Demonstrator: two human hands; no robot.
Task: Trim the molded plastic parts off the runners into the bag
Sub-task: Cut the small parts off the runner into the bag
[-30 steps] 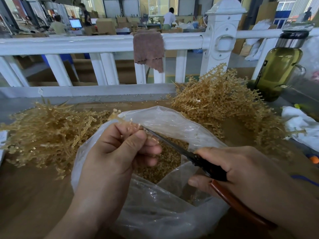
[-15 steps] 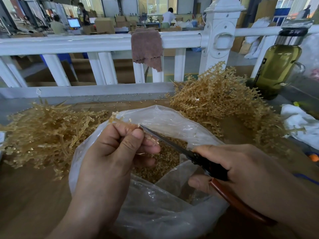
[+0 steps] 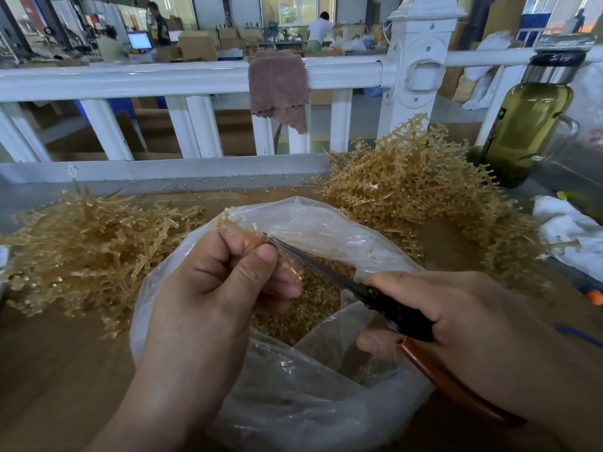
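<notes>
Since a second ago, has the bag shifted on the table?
No. The bag keeps its far rim at the same spot below the white fence rail, beside the right runner pile.

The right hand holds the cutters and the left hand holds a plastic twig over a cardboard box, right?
Not a cardboard box: the head view shows a clear plastic bag. The right hand does hold the cutters, and the left hand holds the plastic twig over it.

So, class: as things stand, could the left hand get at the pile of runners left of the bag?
Probably yes: the pile lies beside the left hand with nothing between them, though its grip holds a runner.
</notes>
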